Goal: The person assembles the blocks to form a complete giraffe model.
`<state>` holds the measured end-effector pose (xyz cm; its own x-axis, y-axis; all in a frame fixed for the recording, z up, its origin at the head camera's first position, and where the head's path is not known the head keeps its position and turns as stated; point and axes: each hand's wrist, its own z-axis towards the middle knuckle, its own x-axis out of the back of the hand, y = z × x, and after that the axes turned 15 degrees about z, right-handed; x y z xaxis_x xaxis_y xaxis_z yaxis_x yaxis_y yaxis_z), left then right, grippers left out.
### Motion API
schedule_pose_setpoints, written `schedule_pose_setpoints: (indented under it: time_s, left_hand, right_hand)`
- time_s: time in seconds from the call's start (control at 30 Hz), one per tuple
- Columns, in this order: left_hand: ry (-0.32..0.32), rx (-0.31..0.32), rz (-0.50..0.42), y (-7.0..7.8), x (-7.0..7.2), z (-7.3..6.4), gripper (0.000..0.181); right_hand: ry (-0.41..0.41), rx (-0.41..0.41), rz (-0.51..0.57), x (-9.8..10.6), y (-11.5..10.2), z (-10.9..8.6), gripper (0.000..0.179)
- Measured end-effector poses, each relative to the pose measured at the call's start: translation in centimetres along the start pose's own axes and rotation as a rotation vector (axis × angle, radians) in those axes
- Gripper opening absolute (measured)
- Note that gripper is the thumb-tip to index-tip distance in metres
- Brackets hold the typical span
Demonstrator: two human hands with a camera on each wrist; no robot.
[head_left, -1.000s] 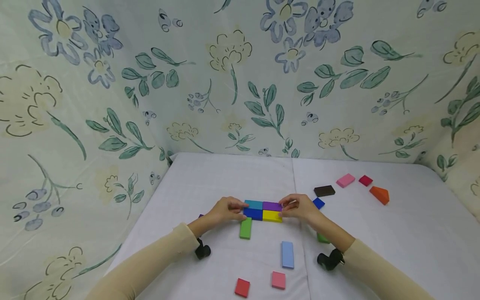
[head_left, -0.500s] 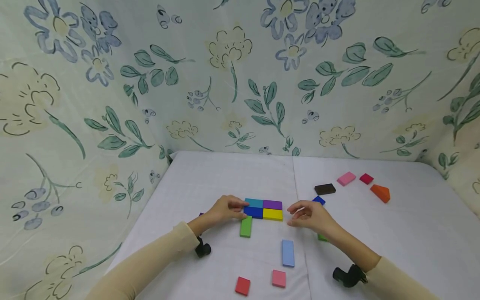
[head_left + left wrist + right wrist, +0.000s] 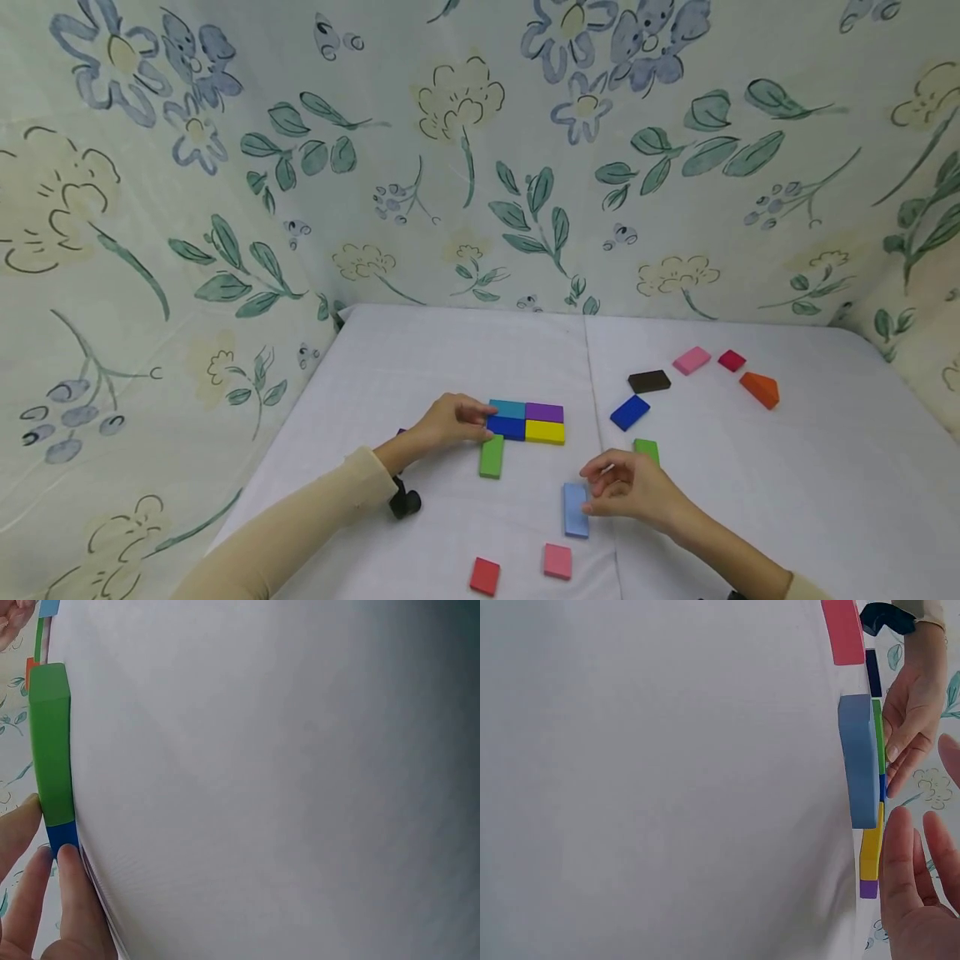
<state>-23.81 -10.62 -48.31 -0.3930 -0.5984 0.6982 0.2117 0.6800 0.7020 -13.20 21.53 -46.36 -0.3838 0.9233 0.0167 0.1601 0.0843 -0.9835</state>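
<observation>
Floral cloth (image 3: 465,225) backs a yellow block (image 3: 545,432); left hand (image 3: 448,419) touches the adjoining blue block (image 3: 507,428), right hand (image 3: 632,490) in front, both loosely spread.

No text, label, brand, number or sign can be read in any view: none on the coloured blocks (image 3: 545,432), the white tablecloth (image 3: 450,354), the floral cloth (image 3: 480,221) beyond its far edge, or the black wrist camera (image 3: 406,502).
</observation>
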Motion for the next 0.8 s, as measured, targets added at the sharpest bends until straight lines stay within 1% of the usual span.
schedule_pose_setpoints:
  time_s: [0.1,0.27,0.5,0.63,0.8]
  left_hand:
    - [-0.001,0.001,-0.002,0.0,0.0,0.0,0.038]
    - [-0.005,-0.003,-0.016,0.2,0.1,0.0,0.038]
    - [-0.015,0.014,-0.026,0.1,-0.1,-0.2,0.039]
    - [-0.019,0.015,-0.024,0.1,-0.1,-0.2,0.039]
    - [-0.018,0.017,-0.015,-0.1,0.0,-0.1,0.038]
  right_hand:
    - [-0.006,-0.020,0.000,0.0,0.3,-0.3,0.045]
    - [-0.048,-0.013,0.034,-0.1,0.9,-0.8,0.046]
    - [-0.057,-0.055,0.067,-0.6,1.8,-1.2,0.042]
    - [-0.075,-0.042,0.078,-0.7,2.1,-1.2,0.042]
    - [-0.074,-0.031,0.055,-0.9,2.1,-1.2,0.043]
